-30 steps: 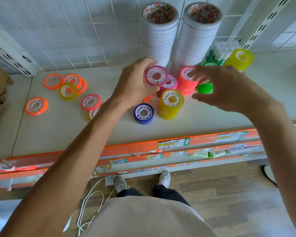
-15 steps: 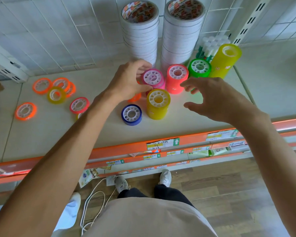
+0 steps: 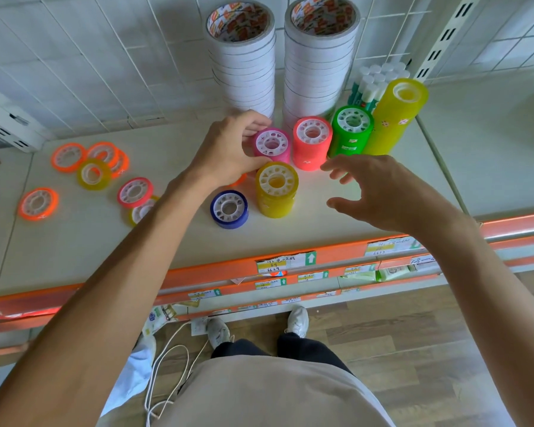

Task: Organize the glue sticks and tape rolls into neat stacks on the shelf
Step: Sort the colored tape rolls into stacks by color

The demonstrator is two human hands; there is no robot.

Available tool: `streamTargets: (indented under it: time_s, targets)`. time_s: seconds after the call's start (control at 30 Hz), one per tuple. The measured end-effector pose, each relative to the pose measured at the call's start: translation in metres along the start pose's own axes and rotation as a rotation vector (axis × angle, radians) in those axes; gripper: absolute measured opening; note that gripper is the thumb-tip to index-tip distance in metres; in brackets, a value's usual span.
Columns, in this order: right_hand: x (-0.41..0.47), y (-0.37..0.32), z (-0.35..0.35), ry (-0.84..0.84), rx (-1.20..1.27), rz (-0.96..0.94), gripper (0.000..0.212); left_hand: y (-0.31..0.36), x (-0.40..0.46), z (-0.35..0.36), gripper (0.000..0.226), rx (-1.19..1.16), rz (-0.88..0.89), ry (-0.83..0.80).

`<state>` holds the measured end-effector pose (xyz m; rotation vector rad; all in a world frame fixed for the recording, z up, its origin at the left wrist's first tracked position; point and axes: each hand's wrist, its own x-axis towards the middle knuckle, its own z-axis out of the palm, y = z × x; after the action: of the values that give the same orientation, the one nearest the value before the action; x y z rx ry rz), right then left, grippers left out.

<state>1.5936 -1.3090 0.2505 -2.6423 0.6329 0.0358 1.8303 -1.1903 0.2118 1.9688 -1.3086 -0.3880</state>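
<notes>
**Magenta roll down on its stack, right hand pulled back**

Since a second ago the magenta roll [image 3: 272, 143] that was lifted has come down onto the magenta stack, and the right hand [image 3: 386, 192] has drawn back from the coral stack [image 3: 312, 143] toward the shelf edge.

At the far left of the shelf [image 3: 74, 248] lie loose orange rolls [image 3: 69, 157], a yellow roll [image 3: 93, 174] and a pink roll [image 3: 135, 192]. The left hand [image 3: 228, 152] grips the magenta roll, fingers and thumb curled round it. In front stand a blue roll [image 3: 229, 208] and a short yellow stack [image 3: 276, 189]. The right hand hovers with fingers spread, holding nothing. Behind it stand the green stack [image 3: 350, 131], the tall yellow stack [image 3: 395, 115] and glue sticks [image 3: 373, 84], beside two white tape towers [image 3: 244, 63].
</notes>
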Motion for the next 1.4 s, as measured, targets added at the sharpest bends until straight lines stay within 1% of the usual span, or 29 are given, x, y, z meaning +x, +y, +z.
streamTargets:
  time_s: [0.23, 0.53, 0.6, 0.7, 0.83, 0.9, 1.0, 1.13, 1.2, 1.3, 1.4]
  targets:
    - [-0.001, 0.003, 0.000, -0.004, -0.004, 0.007, 0.051, -0.005, 0.000, 0.001, 0.064, -0.026, -0.011, -0.020]
    - [0.007, -0.009, -0.013, 0.076, 0.003, -0.022, 0.046, -0.010, -0.003, 0.001, 0.067, -0.015, -0.018, -0.051]
    - [0.010, -0.018, -0.018, 0.106, 0.008, -0.042, 0.046, -0.010, -0.008, -0.004, 0.066, -0.011, -0.011, -0.052]
    - [0.017, -0.041, -0.023, 0.151, 0.007, -0.104, 0.043, -0.012, -0.025, -0.024, 0.057, 0.036, 0.021, -0.004]
    - [0.035, -0.084, -0.012, 0.143, 0.024, -0.197, 0.038, -0.024, -0.080, -0.059, 0.052, 0.126, 0.030, 0.070]
    - [0.049, -0.110, 0.004, 0.108, 0.023, -0.250, 0.038, -0.035, -0.112, -0.072, 0.049, 0.153, -0.026, 0.105]
    - [0.075, -0.149, 0.039, 0.006, 0.038, -0.305, 0.043, -0.056, -0.157, -0.091, 0.046, 0.149, -0.154, 0.196]
    - [0.109, -0.196, 0.088, -0.072, -0.009, -0.339, 0.050, -0.090, -0.206, -0.110, 0.043, 0.125, -0.392, 0.414]
    - [0.124, -0.212, 0.107, -0.079, -0.036, -0.324, 0.053, -0.105, -0.218, -0.114, 0.041, 0.099, -0.469, 0.488]
    - [0.138, -0.226, 0.128, -0.066, -0.067, -0.256, 0.056, -0.118, -0.223, -0.120, 0.042, 0.078, -0.465, 0.428]
    - [0.146, -0.237, 0.146, -0.012, -0.016, -0.158, 0.063, -0.124, -0.219, -0.125, 0.042, 0.056, -0.438, 0.386]
